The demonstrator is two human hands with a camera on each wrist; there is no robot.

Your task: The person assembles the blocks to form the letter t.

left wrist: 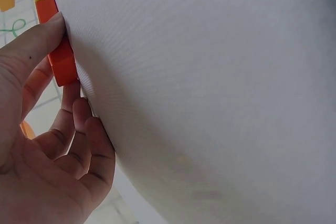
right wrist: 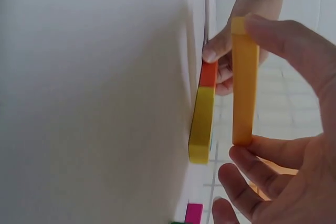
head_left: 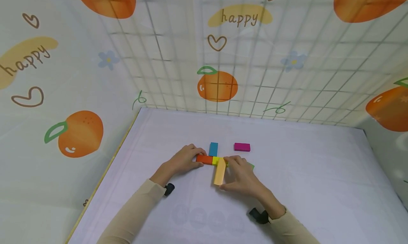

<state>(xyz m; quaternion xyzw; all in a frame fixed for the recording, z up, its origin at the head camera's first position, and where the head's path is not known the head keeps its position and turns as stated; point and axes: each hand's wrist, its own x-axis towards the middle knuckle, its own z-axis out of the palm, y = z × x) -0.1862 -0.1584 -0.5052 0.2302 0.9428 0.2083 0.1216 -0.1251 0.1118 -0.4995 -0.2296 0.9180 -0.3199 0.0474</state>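
Note:
My left hand (head_left: pixel 183 159) pinches the outer end of a red block (head_left: pixel 204 160) lying flat on the table, thumb on the near side and fingers on the far side. A yellow block (right wrist: pixel 201 124) lies end to end with the red one, in line with it. Between the thumb and fingertips of my right hand (head_left: pixel 243 176) is a light orange block (right wrist: pixel 244 87), gripped by its two ends. In the right wrist view it is held off the table, apart from the yellow block. From the head view it covers part of that yellow block.
Behind the row lies a blue block (head_left: pixel 213 149), with a magenta block (head_left: pixel 242 147) farther right. A green block (head_left: pixel 251 165) shows partly behind my right hand. The white table (head_left: pixel 318 173) meets a patterned cloth (head_left: pixel 178 67) at the back and left.

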